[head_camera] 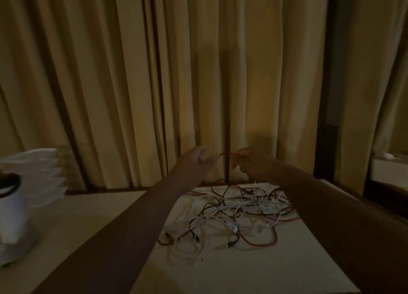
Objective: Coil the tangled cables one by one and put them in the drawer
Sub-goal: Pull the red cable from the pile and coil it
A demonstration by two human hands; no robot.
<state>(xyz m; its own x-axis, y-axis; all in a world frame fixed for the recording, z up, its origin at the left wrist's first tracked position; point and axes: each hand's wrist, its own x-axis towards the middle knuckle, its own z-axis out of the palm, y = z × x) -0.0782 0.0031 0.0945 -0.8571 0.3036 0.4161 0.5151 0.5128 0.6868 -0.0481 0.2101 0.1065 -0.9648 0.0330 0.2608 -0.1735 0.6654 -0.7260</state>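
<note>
Matt cloth curtain (132,72), smooth matt tabletop (88,209), smooth plastic-coated cables (231,214)

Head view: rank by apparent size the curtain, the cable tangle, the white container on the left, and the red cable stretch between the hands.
1. Curtain
2. Cable tangle
3. White container; cut off by the frame edge and nearer the camera, so its rank against the tangle is unsure
4. Red cable, lifted stretch only

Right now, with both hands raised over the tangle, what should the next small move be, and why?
Probably draw the red cable upward, feeding it hand over hand. The left hand and right hand pinch a short stretch of it in the air, while red loops lie woven into the pile below, so it seems not free enough to coil.
</note>
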